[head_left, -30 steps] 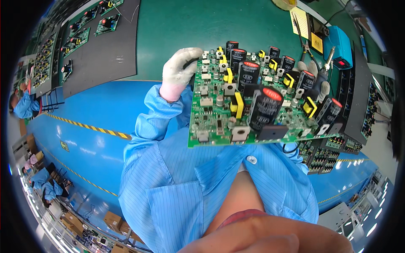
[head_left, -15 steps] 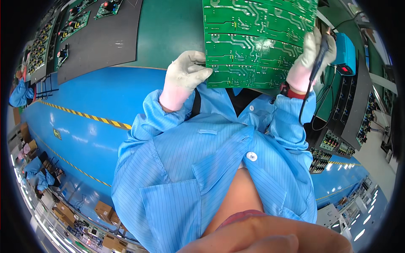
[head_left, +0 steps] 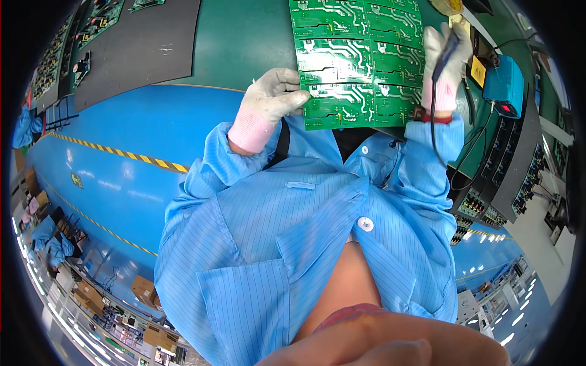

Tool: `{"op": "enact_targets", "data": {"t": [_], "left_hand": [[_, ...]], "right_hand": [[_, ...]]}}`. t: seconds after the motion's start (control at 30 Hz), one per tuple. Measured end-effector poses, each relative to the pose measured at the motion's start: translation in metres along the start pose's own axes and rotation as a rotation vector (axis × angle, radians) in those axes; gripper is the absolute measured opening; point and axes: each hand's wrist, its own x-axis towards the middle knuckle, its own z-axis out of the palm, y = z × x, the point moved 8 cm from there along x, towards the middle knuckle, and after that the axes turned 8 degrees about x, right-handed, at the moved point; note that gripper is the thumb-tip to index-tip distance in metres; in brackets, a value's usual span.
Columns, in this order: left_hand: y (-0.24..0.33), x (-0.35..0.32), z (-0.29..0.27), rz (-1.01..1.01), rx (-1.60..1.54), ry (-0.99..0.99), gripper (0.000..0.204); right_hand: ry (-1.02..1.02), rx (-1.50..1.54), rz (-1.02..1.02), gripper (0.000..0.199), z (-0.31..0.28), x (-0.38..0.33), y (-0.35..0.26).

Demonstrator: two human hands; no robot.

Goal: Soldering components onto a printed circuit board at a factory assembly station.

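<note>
A large green circuit board panel (head_left: 360,76) is held in front of me, its face of traces and solder points showing. My left hand (head_left: 273,94), in a white glove with a pink cuff, pinches the panel's left edge between thumb and fingers. Beside the right edge, my gloved right hand (head_left: 444,70) is closed around a dark soldering iron (head_left: 447,53). From the iron a black cable hangs down past my wrist. The iron's tip is hard to make out near a round yellowish container (head_left: 448,6) at the top edge.
A teal soldering station (head_left: 505,88) stands on the right of the green bench (head_left: 244,46), with looping cables. On the left lies a dark sheet (head_left: 143,52) bearing a few assembled boards. Dark trays of boards (head_left: 503,140) line the right. Yellow-black tape (head_left: 122,154) marks the blue floor.
The panel has shifted slightly left and changed its tilt, with glare now on its left half. My right hand and the iron have moved away from me, toward the round container.
</note>
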Motion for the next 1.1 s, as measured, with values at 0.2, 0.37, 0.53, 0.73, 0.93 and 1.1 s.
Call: {"op": "enact_targets", "data": {"t": [0.2, 0.37, 0.53, 0.73, 0.93, 1.1], "left_hand": [[-0.007, -0.004, -0.001, -0.034, -0.086, 0.031, 0.045], [-0.011, -0.001, -0.001, -0.002, -0.067, 0.023, 0.044], [-0.012, -0.001, -0.003, -0.013, -0.065, 0.052, 0.039], [-0.012, -0.002, -0.003, -0.018, -0.060, 0.058, 0.037], [-0.012, -0.001, -0.004, -0.025, -0.052, 0.055, 0.036], [-0.014, 0.000, -0.005, -0.026, -0.074, 0.066, 0.036]], "right_hand": [[-0.117, 0.457, -0.093, 0.051, 0.004, -0.071, -0.062], [-0.385, 0.596, 0.111, 0.051, 0.028, -0.134, -0.061], [-0.429, 0.558, 0.240, 0.038, 0.033, -0.146, -0.053], [-0.416, 0.438, 0.333, 0.042, 0.032, -0.146, -0.050], [-0.499, 0.351, 0.307, 0.036, 0.034, -0.144, -0.051], [-0.548, 0.307, 0.179, 0.027, 0.037, -0.137, -0.060]]}}
